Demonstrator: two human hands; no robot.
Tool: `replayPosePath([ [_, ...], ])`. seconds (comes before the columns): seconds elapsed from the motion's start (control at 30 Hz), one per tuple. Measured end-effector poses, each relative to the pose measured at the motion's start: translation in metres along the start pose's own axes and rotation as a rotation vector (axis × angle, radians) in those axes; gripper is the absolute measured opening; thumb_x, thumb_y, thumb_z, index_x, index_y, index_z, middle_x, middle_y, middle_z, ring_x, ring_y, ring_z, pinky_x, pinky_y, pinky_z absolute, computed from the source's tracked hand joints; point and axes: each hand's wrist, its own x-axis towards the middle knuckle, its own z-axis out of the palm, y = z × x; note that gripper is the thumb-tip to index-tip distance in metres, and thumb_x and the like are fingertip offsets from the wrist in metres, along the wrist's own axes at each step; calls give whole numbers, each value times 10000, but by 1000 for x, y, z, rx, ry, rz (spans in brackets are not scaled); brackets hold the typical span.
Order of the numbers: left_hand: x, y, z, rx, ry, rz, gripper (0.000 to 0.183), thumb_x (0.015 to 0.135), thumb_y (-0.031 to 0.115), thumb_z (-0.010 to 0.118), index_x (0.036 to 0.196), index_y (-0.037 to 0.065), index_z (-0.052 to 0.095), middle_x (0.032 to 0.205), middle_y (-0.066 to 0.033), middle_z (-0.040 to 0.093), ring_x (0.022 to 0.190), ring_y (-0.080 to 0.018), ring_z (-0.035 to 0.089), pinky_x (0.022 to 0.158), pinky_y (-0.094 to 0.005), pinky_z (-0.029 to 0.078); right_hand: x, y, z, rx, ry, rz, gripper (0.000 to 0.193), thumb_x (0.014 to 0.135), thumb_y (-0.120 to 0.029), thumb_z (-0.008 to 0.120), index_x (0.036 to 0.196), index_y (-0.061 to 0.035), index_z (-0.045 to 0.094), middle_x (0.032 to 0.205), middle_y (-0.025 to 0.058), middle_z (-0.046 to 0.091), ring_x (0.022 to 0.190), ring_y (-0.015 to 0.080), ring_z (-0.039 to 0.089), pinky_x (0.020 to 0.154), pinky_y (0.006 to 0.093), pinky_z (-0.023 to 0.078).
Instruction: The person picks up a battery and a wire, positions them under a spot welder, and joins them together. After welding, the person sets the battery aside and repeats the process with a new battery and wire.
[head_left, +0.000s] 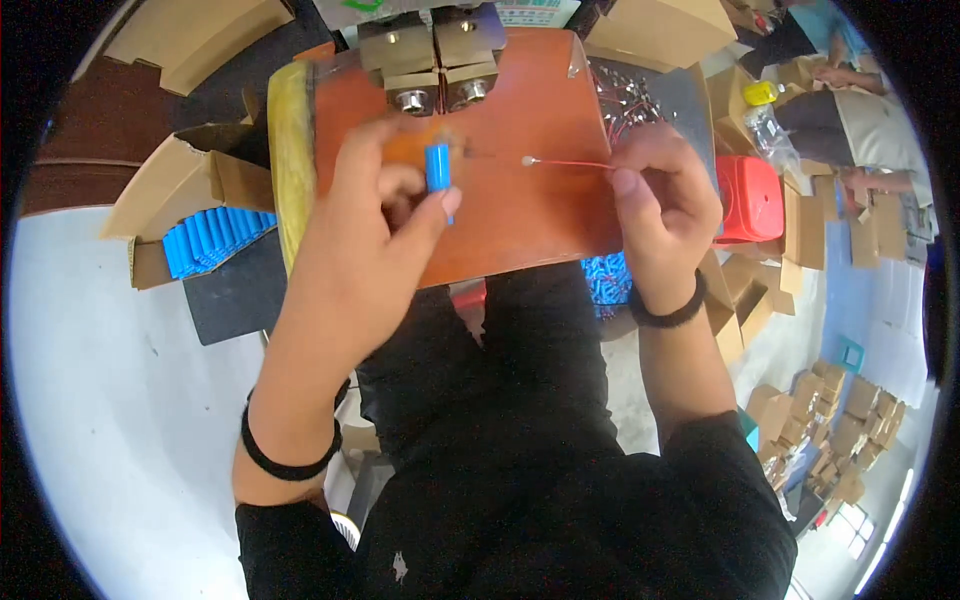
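My left hand is closed around a blue cylindrical battery cell, held upright between the thumb and blurred fingers above the brown board. In my right hand, thumb and forefinger pinch a thin red wire. The wire stretches left over the board and ends in a small pale tip, apart from the cell. Just beyond my left hand stands a metal fixture with two blocks and bolts, split by a narrow gap.
To the left, an open carton holds rows of blue cells. Loose wires lie at the board's far right. More blue cells sit below its right edge, near a red stool. Another person works at far right.
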Motion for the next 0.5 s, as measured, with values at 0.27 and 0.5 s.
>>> replayPosePath([
  [0.27,13,4,-7,109,-58,111,278,889,148,670,1109,-8,602,851,-12,622,736,-70,511,698,-222,423,18,-9,22,44,0,225,54,773,-29,628,787,-9,579,715,-14,552,645,46,477,585,208,398],
  [0.5,28,3,-1,271,31,168,283,880,164,687,1096,-17,650,855,-42,664,742,-81,556,705,-240,456,24,-11,33,87,-81,380,36,845,-7,571,872,9,588,845,-12,580,761,58,510,698,194,406],
])
